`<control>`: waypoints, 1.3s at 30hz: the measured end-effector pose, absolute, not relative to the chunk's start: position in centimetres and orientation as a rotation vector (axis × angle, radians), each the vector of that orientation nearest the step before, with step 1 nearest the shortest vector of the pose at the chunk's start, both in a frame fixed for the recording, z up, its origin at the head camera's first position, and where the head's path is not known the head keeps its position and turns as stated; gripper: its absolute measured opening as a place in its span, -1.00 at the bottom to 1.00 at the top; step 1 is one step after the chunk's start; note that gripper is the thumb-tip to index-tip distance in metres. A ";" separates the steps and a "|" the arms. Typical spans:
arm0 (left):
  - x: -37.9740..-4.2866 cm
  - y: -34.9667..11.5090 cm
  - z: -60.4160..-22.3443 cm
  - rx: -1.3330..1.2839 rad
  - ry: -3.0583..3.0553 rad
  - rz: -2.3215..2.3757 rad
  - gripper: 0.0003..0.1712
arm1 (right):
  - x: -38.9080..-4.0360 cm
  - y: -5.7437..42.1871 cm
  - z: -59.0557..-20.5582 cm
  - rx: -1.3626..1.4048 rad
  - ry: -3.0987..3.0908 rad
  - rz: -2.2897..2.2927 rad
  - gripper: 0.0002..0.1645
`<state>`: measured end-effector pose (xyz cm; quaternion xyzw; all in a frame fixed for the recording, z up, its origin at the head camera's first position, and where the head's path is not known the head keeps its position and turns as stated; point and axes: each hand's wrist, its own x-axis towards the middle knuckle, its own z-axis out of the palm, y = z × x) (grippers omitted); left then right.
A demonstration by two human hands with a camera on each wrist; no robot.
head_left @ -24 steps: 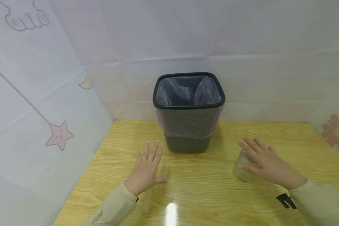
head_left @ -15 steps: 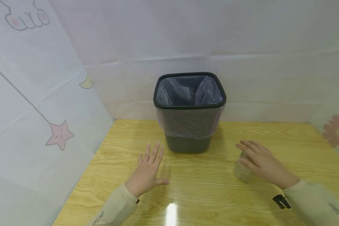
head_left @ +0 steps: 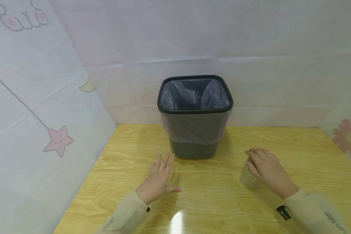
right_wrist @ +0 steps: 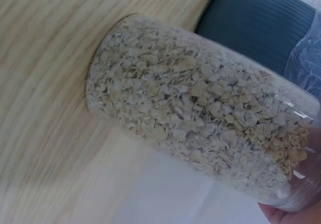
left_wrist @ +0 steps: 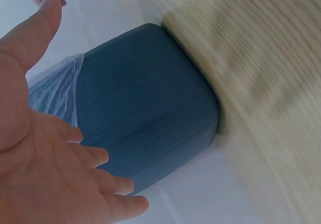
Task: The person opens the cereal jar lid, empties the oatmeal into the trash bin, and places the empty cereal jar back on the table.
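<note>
A clear jar of rolled oats (right_wrist: 195, 108) stands upright on the table at the right. My right hand (head_left: 270, 170) holds it near the top, fingers curled over the far side and thumb on the near side. In the right wrist view only bits of the fingers (right_wrist: 301, 216) show at the jar's upper end. My left hand (head_left: 156, 180) is held out in front of the bin with fingers straight and thumb spread, holding nothing. The left wrist view has this open left palm (left_wrist: 55, 169) overlapping the bin's side.
A dark square trash bin (head_left: 196, 150) stands at the middle back of the wooden table (head_left: 128, 143). Its clear liner (head_left: 193, 128) is folded over the rim and hangs outside. Pale printed cloth (head_left: 266, 81) encloses the back and sides.
My right hand has moved left and closed in on the oat jar, its spread fingers now curled round the top. My left hand has drifted slightly right, still open.
</note>
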<state>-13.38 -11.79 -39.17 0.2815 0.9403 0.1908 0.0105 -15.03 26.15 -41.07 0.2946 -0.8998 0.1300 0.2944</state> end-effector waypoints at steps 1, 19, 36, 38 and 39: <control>-13.4 -11.7 -39.3 0.871 2.928 0.601 0.23 | -15.1 26.0 -41.2 0.787 -2.377 0.337 -0.28; -13.2 -10.1 -40.2 0.828 2.798 0.806 0.13 | -15.2 23.9 -40.8 0.755 -2.391 0.308 -0.26; -12.8 -9.5 -40.3 0.846 2.784 0.757 0.08 | -15.4 22.9 -40.9 0.746 -2.410 0.322 -0.31; -12.8 -9.4 -40.4 0.845 2.786 0.749 0.08 | -15.4 22.7 -40.9 0.751 -2.404 0.321 -0.29; -12.8 -9.4 -40.4 0.845 2.787 0.749 0.08 | -15.4 22.7 -40.9 0.754 -2.399 0.321 -0.28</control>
